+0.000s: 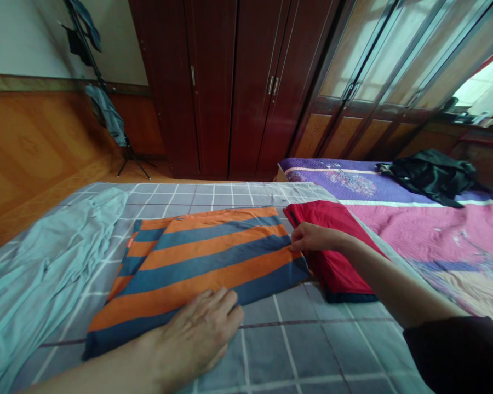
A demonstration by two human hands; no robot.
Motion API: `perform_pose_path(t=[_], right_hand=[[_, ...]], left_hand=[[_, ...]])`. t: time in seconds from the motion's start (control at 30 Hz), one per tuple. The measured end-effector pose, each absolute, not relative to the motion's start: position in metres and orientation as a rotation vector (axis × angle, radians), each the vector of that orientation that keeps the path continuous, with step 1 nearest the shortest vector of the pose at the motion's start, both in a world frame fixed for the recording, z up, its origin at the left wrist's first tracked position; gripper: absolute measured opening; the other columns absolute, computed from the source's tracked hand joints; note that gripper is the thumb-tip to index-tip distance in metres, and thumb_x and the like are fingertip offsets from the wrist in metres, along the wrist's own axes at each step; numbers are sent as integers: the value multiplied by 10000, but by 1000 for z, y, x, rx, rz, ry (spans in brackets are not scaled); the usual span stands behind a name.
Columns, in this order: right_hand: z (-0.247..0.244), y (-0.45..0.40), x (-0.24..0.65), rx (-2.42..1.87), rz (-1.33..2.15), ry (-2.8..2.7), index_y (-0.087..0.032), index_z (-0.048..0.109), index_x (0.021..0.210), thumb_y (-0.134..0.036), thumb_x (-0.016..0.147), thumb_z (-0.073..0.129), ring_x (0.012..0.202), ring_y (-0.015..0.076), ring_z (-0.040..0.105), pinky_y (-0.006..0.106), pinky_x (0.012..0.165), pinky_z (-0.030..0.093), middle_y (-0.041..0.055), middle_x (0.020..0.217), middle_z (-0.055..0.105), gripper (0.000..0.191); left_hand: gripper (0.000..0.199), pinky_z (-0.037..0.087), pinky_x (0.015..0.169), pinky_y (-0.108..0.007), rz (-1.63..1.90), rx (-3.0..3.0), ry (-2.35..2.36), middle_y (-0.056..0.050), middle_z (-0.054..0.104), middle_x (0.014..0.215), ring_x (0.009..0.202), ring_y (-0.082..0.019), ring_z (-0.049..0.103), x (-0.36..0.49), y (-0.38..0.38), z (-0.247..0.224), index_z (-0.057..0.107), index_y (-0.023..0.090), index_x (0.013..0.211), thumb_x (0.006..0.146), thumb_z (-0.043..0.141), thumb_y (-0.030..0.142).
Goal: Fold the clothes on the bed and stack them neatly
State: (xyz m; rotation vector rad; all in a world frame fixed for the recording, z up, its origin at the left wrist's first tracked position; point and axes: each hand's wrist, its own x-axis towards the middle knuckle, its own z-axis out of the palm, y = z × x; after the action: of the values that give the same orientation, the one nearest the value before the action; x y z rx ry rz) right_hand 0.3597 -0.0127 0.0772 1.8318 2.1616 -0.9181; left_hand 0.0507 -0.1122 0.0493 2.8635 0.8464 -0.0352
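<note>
An orange and blue-grey striped garment [213, 257] lies folded on the grey checked bed sheet [267, 350]. My left hand [207, 328] rests palm down at its near edge, fingers extended over the cloth and holding nothing. At the garment's right edge, the fingers of my right hand [312, 237] are closed in a pinch on the fabric. Just under my right wrist, a folded red garment [337, 219] with a dark lower edge sits beside the striped one.
Rumpled pale green cloth [61, 251] spreads along the left. A second bed with a purple and pink cover [427, 230] adjoins on the right, with a dark garment [431, 174] on it. Dark red wardrobes [213, 98] and a clothes stand [94, 65] are behind.
</note>
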Motion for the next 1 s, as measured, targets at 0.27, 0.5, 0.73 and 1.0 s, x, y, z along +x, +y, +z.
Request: perform_pose_path(t=[0.27, 0.5, 0.73, 1.0], right_hand=[[82, -71, 364, 1830, -149, 2512, -172, 646, 745, -294, 740, 639, 840, 207, 566, 311, 749, 422, 64, 873, 640, 122], [51, -105, 370, 1786, 80, 2602, -189, 673, 680, -177, 733, 635, 1083, 278, 495, 405, 954, 385, 88, 973, 652, 67], [45, -106, 374, 1806, 239, 2843, -204, 712, 799, -106, 777, 497, 1127, 267, 481, 464, 1021, 340, 86, 1120, 629, 237], [44, -113, 390, 1798, 26, 2848, -216, 710, 833, -144, 788, 531, 1214, 292, 424, 486, 979, 385, 96, 1240, 564, 198]], left_hand=[[142, 508, 711, -334, 240, 2992, 714, -78, 584, 949, 882, -219, 584, 165, -72, 24, 550, 146, 977, 894, 439, 176], [159, 490, 663, -336, 333, 3013, 726, -67, 575, 889, 816, -211, 579, 178, -64, 16, 555, 145, 912, 920, 398, 124], [99, 468, 686, -328, 519, 2972, 725, -43, 565, 850, 809, -204, 547, 178, -70, 7, 557, 162, 854, 903, 472, 161], [89, 457, 806, -344, 625, 2946, 670, -52, 582, 970, 916, -208, 530, 183, -76, 7, 564, 153, 841, 893, 493, 161]])
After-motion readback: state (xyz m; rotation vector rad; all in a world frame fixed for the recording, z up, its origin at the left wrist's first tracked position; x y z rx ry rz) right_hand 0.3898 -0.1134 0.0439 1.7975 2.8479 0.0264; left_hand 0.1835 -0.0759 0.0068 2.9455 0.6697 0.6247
